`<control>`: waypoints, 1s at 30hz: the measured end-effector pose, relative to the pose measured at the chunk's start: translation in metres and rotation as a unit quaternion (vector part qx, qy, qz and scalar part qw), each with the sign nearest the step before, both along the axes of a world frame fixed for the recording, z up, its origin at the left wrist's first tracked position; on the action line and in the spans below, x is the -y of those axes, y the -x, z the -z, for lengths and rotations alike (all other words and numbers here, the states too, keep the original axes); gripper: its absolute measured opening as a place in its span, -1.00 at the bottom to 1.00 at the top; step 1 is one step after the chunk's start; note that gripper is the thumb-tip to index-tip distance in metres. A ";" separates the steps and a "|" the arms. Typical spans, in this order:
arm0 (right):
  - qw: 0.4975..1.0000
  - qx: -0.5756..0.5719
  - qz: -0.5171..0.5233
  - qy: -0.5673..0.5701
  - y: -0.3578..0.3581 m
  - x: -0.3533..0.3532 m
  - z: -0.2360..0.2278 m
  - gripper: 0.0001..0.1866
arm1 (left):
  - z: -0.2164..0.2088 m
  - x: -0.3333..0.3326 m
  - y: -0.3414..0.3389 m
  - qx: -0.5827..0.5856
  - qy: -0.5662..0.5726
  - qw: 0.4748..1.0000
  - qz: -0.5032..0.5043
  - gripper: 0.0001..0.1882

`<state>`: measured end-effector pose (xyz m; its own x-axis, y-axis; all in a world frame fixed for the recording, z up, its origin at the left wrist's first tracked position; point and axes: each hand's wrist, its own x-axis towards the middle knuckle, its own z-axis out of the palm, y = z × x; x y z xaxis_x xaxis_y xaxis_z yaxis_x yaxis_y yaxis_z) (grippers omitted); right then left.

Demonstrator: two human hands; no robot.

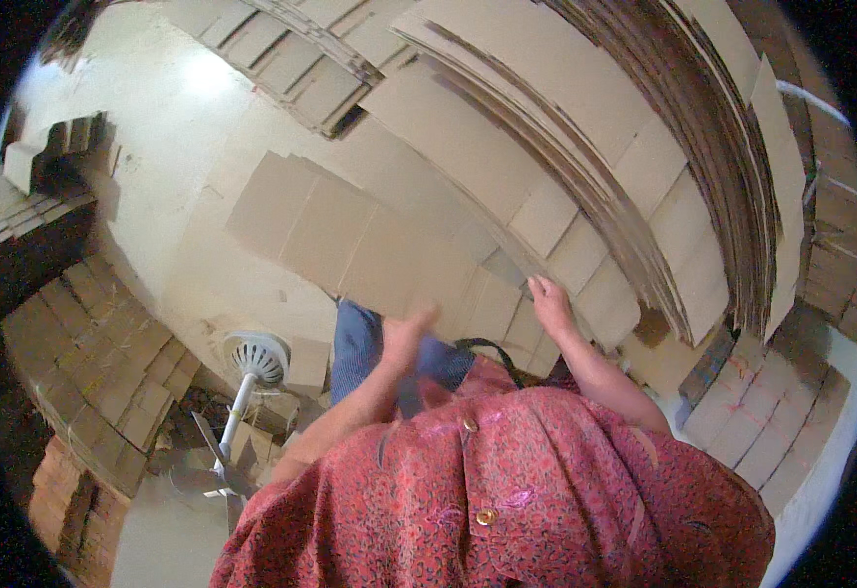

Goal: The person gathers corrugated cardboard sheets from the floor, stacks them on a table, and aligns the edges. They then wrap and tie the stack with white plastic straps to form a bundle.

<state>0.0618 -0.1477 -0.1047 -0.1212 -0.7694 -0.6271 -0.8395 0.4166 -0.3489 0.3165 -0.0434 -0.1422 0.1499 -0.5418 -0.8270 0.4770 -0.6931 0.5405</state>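
Far over at the left of the frame, bundled stacks of flattened cartons (95,363) climb the wall in brown tiers, and just right of them, low in the picture, a white pedestal fan (257,361) stands on the floor with its head tipped up. Moving toward the middle, the person's left hand (404,333) comes up over a red patterned shirt (507,490) and blue trousers (360,348); it is blurred, but the fingers look curled in with the thumb up against the lower edge of a flat cardboard sheet (350,235), which lies creased into panels across the centre of the frame, slanting from upper left down to the right. I cannot tell whether that hand really pinches the edge or only rests against it. A little further right, the right hand (551,304) is plainer: fingers together and slightly bent, laid on the near edge of the same sheet where it meets the next layers. Beyond it, filling the upper right, a great leaning pile of cardboard sheets (644,147) fans out like pages, with more bundles (772,412) below at the right edge. To my eye, handling the sheet well means keeping both hands spread wide apart along that near edge so the long panel stays level, and lifting it free of the pile without dragging its neighbours along.
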 end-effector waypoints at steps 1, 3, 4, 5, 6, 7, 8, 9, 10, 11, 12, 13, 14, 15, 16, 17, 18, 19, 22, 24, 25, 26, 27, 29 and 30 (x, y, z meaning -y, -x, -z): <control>0.999 -0.017 -0.025 -0.028 0.005 -0.001 0.006 -0.56 | -0.011 -0.004 -0.013 -0.035 -0.026 0.997 0.058 -0.68; 0.998 -0.006 -0.062 -0.025 0.010 0.000 0.009 -0.49 | -0.056 0.011 -0.020 -0.034 -0.015 0.998 -0.041 -0.69; 0.997 0.020 -0.076 -0.003 0.011 -0.004 0.008 -0.46 | -0.066 0.010 -0.026 -0.064 -0.002 0.997 -0.035 -0.68; 0.995 0.034 -0.096 -0.012 0.016 -0.004 0.012 -0.46 | -0.065 0.004 -0.022 -0.042 0.043 0.996 -0.069 -0.68; 0.993 0.043 -0.111 -0.022 0.027 -0.008 0.023 -0.47 | -0.077 0.005 -0.026 -0.010 0.019 1.000 0.012 -0.69; 0.991 0.064 -0.112 -0.040 0.042 -0.017 0.037 -0.48 | -0.090 0.009 -0.025 -0.042 0.103 0.993 -0.041 -0.69; 0.990 0.073 -0.107 -0.051 0.041 -0.016 0.040 -0.47 | -0.099 0.009 -0.027 -0.030 0.065 0.997 0.025 -0.66; 0.989 0.082 -0.104 -0.062 0.040 -0.014 0.042 -0.45 | -0.101 0.006 -0.025 -0.018 0.075 0.997 0.018 -0.64; 0.989 0.083 -0.099 -0.066 0.029 -0.008 0.031 -0.42 | -0.103 0.005 -0.026 -0.005 0.083 0.997 0.008 -0.62; 0.990 0.082 -0.092 -0.072 0.018 -0.004 0.015 -0.39 | -0.115 0.010 -0.030 -0.017 0.090 0.995 -0.024 -0.61; 0.985 0.114 -0.085 -0.098 0.015 0.000 0.007 -0.39 | -0.132 0.012 -0.035 -0.030 0.098 0.993 -0.055 -0.59; 0.978 0.146 -0.080 -0.127 0.015 0.004 0.002 -0.39 | -0.142 0.013 -0.041 -0.042 0.104 0.990 -0.087 -0.58; 0.969 0.177 -0.077 -0.157 0.014 0.006 -0.003 -0.39 | -0.140 0.011 -0.049 -0.036 0.099 0.992 -0.075 -0.56; 0.968 0.206 -0.086 -0.117 0.012 0.000 -0.007 -0.38 | -0.136 0.009 -0.058 -0.031 0.094 0.993 -0.063 -0.55; 0.964 0.235 -0.094 -0.078 0.014 -0.006 -0.010 -0.37 | -0.133 0.008 -0.066 -0.027 0.087 0.995 -0.051 -0.54; 0.959 0.262 -0.099 -0.040 0.008 -0.009 -0.023 -0.35 | -0.156 0.014 -0.076 -0.025 0.107 0.991 -0.082 -0.57; 0.950 0.293 -0.109 -0.024 0.003 -0.007 -0.036 -0.35 | -0.167 0.014 -0.084 -0.028 0.121 0.987 -0.106 -0.59; 0.939 0.323 -0.117 -0.006 -0.013 -0.006 -0.064 -0.32 | -0.176 0.014 -0.094 -0.034 0.138 0.982 -0.128 -0.61; 0.935 0.249 -0.251 0.022 -0.095 0.003 -0.176 -0.22 | -0.180 -0.001 -0.115 -0.034 0.214 0.953 -0.211 -0.64; 0.925 0.210 -0.315 0.042 -0.132 0.002 -0.215 -0.18 | -0.207 -0.008 -0.135 -0.004 0.235 0.946 -0.221 -0.61; 0.915 0.230 -0.327 0.051 -0.146 0.003 -0.224 -0.16 | -0.220 -0.010 -0.139 -0.004 0.246 0.934 -0.260 -0.58; 0.911 0.237 -0.333 0.055 -0.152 0.002 -0.229 -0.17 | -0.227 -0.015 -0.144 0.005 0.271 0.925 -0.267 -0.56; 0.905 0.248 -0.341 0.062 -0.160 0.005 -0.233 -0.16 | -0.234 -0.020 -0.151 0.017 0.296 0.914 -0.277 -0.53; 0.905 0.278 -0.317 0.049 -0.165 0.003 -0.229 -0.17 | -0.256 -0.038 -0.156 0.049 0.309 0.909 -0.276 -0.46; 0.905 0.307 -0.290 0.045 -0.167 0.002 -0.224 -0.20 | -0.273 -0.042 -0.162 0.067 0.305 0.912 -0.265 -0.41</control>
